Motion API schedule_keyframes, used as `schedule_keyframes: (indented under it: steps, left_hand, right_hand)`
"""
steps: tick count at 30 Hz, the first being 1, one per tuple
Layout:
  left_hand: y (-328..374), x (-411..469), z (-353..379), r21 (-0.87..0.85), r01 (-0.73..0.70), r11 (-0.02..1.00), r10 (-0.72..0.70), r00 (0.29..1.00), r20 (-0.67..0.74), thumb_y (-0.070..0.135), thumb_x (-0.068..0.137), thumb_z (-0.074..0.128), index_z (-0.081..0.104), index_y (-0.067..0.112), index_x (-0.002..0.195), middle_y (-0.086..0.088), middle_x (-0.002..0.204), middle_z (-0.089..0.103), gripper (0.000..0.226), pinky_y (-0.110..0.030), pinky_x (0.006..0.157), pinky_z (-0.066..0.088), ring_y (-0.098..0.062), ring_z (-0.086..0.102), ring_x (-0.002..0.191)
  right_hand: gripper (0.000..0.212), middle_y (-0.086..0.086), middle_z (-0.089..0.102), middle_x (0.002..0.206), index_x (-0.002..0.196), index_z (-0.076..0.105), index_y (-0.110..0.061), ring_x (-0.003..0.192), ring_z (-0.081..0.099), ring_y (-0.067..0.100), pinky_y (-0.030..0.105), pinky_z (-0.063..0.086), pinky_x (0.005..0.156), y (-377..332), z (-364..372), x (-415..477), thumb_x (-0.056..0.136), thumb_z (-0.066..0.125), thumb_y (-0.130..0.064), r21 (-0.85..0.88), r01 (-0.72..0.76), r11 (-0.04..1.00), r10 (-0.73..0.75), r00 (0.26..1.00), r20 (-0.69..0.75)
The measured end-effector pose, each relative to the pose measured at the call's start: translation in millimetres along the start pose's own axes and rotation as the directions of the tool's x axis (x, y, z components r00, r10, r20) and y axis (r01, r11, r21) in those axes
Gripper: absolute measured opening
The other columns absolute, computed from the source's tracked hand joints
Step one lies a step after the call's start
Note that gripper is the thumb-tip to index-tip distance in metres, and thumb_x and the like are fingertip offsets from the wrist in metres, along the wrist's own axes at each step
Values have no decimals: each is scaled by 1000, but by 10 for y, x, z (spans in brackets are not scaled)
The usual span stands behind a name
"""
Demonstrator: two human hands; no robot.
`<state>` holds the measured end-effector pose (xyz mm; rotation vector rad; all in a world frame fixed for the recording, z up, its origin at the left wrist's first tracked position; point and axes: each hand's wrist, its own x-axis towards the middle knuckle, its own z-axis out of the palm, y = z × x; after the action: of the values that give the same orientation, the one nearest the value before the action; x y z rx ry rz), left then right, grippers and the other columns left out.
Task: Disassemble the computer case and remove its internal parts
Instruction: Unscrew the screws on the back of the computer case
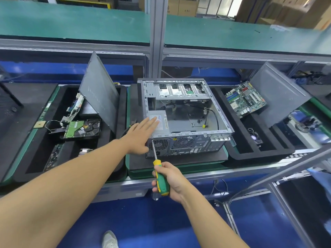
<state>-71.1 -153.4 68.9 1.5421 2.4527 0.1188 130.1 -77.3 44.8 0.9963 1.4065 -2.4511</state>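
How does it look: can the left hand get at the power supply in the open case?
Probably yes. The computer case lies open-side up, and the left hand, fingers straight, is over the power supply in its near left corner, with nothing between them.

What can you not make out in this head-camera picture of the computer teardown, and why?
Head view only:
Label print on the silver metal power supply box: too small, partly covered by the left hand.
Tip of the green-and-yellow-handled screwdriver in the right hand: too small to show whether it meets a screw.
Whatever lies behind the leaning dark grey panel: hidden.
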Motion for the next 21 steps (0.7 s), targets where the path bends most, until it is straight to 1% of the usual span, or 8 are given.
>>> schedule_keyframes:
  steps: [1, 3, 4, 6, 8, 9, 13, 21]
  left_hand:
    - [-3, -78, 78, -126, 47, 991, -63, 989, -132, 17, 78, 62, 8, 25, 158, 3, 165, 6, 97, -47, 119, 13, -21, 6, 152]
    - [-8, -209, 253, -385, 127, 914, -286, 875, -390, 13, 77, 63, 44, 20, 135, -3, 136, 44, 61, -43, 103, 37, -24, 42, 126]
    - [7, -252, 306, -560, 183, 808, -453, 801, -392, 15, 81, 63, 53, 19, 117, -2, 118, 53, 38, -37, 88, 43, -21, 50, 107]
    - [83, -283, 309, -882, 301, 363, -672, 740, -24, 28, 90, 59, 57, 17, 99, -2, 97, 61, 14, -30, 64, 42, -20, 57, 83]
    - [175, -289, 322, -907, 417, -47, -565, 738, 369, 38, 95, 58, 63, 11, 100, -5, 95, 69, 28, -28, 57, 43, -20, 63, 75]
    - [208, -287, 336, -894, 429, -133, -511, 743, 433, 39, 96, 59, 66, 8, 102, -6, 97, 72, 32, -29, 58, 47, -20, 66, 77]
    - [291, -243, 384, -899, 321, -297, -485, 760, 431, 35, 93, 68, 71, 8, 103, -5, 98, 77, 29, -29, 65, 55, -18, 70, 83]
    - [426, -77, 353, -887, 287, -362, -545, 707, 451, 23, 93, 70, 71, 9, 104, -6, 96, 77, 18, -26, 61, 52, -14, 67, 76]
  right_hand:
    - [12, 8, 56, 84, 103, 49, -11, 56, 58, 20, 31, 51, 49, 6, -12, 9, 101, 59, -17, -17, -1, 1000, 1, 1000, -8]
    - [14, 7, 57, 84, 103, 50, -11, 57, 57, 19, 30, 48, 49, 23, -36, 29, 99, 61, -18, -54, 3, 999, -4, 1000, -22]
    - [14, 7, 57, 84, 103, 50, -11, 57, 57, 19, 30, 47, 49, 32, -46, 41, 99, 62, -18, -64, 7, 998, -8, 1000, -25]
    - [14, 6, 57, 84, 102, 50, -11, 56, 56, 19, 29, 47, 48, 49, -62, 64, 98, 62, -18, -73, 17, 997, -19, 999, -27]
    - [15, 7, 58, 84, 102, 50, -11, 55, 57, 19, 29, 47, 48, 60, -68, 83, 97, 63, -18, -91, 25, 996, -29, 999, -35]
    - [16, 7, 58, 85, 102, 50, -11, 55, 58, 19, 29, 47, 48, 64, -71, 92, 97, 63, -19, -109, 29, 994, -33, 999, -42]
    - [19, 9, 58, 88, 105, 51, -12, 56, 59, 19, 29, 48, 48, 75, -76, 115, 96, 65, -22, -136, 33, 990, -40, 998, -51]
    - [25, 10, 59, 93, 108, 49, -15, 55, 60, 17, 31, 51, 49, 66, -76, 169, 93, 65, -26, -206, 12, 978, -24, 998, -56]
